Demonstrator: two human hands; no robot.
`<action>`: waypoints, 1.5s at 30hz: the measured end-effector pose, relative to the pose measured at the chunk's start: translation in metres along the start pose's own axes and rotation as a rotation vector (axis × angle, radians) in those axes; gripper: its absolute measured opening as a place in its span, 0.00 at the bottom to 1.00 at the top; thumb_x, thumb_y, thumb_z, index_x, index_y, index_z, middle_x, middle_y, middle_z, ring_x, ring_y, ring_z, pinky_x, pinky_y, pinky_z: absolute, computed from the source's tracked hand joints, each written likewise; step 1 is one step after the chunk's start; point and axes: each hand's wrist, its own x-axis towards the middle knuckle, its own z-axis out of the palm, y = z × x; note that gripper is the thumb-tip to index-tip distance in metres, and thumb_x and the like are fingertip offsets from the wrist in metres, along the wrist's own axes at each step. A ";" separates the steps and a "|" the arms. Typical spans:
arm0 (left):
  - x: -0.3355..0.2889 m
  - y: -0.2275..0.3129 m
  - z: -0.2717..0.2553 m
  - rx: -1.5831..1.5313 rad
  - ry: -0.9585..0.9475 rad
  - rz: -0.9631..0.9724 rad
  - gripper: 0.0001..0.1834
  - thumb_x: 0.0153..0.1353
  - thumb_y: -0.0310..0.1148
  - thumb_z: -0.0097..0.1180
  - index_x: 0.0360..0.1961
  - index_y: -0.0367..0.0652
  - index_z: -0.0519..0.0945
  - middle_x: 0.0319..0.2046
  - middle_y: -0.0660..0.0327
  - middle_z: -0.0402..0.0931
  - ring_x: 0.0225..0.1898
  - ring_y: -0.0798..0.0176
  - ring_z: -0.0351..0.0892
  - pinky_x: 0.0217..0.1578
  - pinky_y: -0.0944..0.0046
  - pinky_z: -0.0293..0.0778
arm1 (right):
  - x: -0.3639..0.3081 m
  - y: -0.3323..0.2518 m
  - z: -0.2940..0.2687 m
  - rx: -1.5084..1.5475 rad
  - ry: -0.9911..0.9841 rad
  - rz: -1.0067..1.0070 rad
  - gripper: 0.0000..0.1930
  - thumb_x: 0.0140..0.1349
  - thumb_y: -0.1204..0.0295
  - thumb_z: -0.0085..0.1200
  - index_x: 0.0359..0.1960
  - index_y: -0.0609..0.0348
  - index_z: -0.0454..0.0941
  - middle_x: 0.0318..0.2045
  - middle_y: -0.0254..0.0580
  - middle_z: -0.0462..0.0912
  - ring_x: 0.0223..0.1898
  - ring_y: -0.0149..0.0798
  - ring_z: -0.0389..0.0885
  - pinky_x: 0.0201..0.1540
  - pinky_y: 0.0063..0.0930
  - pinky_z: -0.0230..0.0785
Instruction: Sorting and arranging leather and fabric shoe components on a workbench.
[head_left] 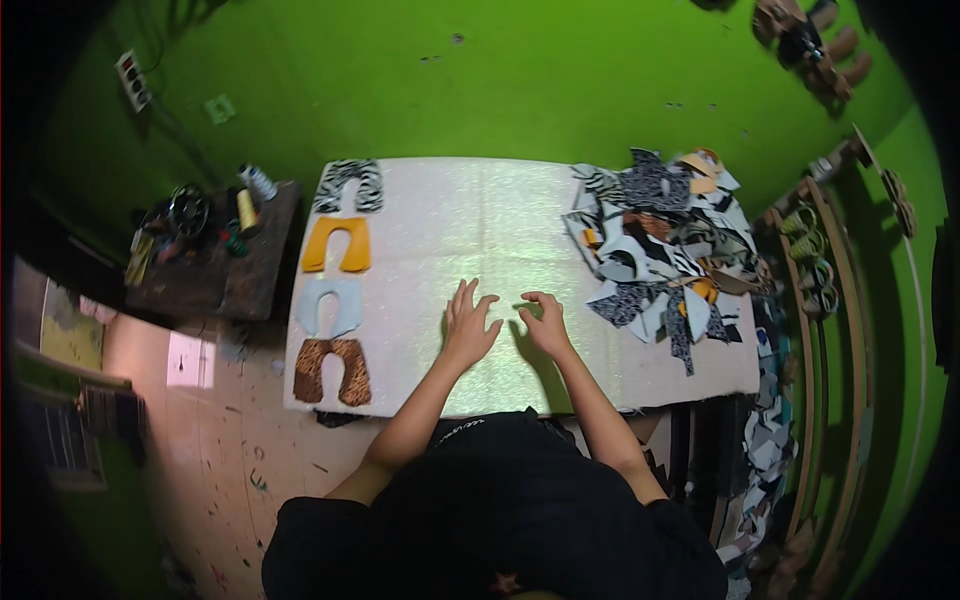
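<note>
Over the middle of the pale, shiny table cover (420, 300), my left hand (468, 322) is open, fingers apart and holding nothing. My right hand (543, 322) is close beside it, also empty, its fingers bent but spread. Along the table's left side, U-shaped cut pieces are laid in a column: a zebra-striped piece (327, 184) at the far end, then a yellow piece (317, 245), a light grey-blue piece (311, 305) and a brown leopard-patterned piece (311, 370) nearest me. A heap of mixed scraps (655, 245), patterned, white, black and yellow, covers the right side.
A dark wooden side table (225, 275) at left bears thread spools (247, 210) and a black wheel (188, 212). More scraps (765, 450) lie on the floor at right, beside a wooden rack (840, 300) with sandals (810, 250). A green wall (460, 90) rises behind.
</note>
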 end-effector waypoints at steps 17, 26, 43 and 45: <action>0.122 0.116 0.104 -0.126 -0.243 0.335 0.19 0.50 0.36 0.52 0.45 0.48 0.71 0.57 0.47 0.54 0.61 0.42 0.46 0.58 0.49 0.48 | 0.099 0.113 -0.203 -0.358 0.350 -0.044 0.15 0.45 0.76 0.52 0.39 0.56 0.71 0.37 0.47 0.71 0.43 0.48 0.66 0.48 0.39 0.55; 0.179 0.126 0.136 -0.031 -0.249 0.434 0.22 0.50 0.32 0.51 0.49 0.44 0.67 0.59 0.54 0.55 0.61 0.46 0.51 0.57 0.50 0.52 | 0.139 0.112 -0.203 -0.489 0.139 0.069 0.37 0.39 0.86 0.47 0.55 0.37 0.64 0.48 0.51 0.63 0.49 0.56 0.60 0.53 0.41 0.55; 0.179 0.110 0.131 -0.275 -0.262 0.315 0.16 0.49 0.30 0.51 0.41 0.38 0.72 0.43 0.50 0.69 0.49 0.48 0.66 0.50 0.57 0.62 | 0.156 0.108 -0.224 0.047 0.197 -0.061 0.12 0.42 0.77 0.59 0.23 0.60 0.66 0.15 0.30 0.61 0.19 0.26 0.59 0.24 0.20 0.57; 0.179 0.112 0.128 -0.400 -0.140 0.297 0.14 0.50 0.29 0.51 0.39 0.38 0.73 0.40 0.52 0.70 0.43 0.53 0.68 0.46 0.59 0.64 | 0.148 0.104 -0.226 0.183 0.137 -0.010 0.12 0.42 0.77 0.59 0.21 0.59 0.65 0.16 0.27 0.61 0.20 0.23 0.58 0.25 0.18 0.56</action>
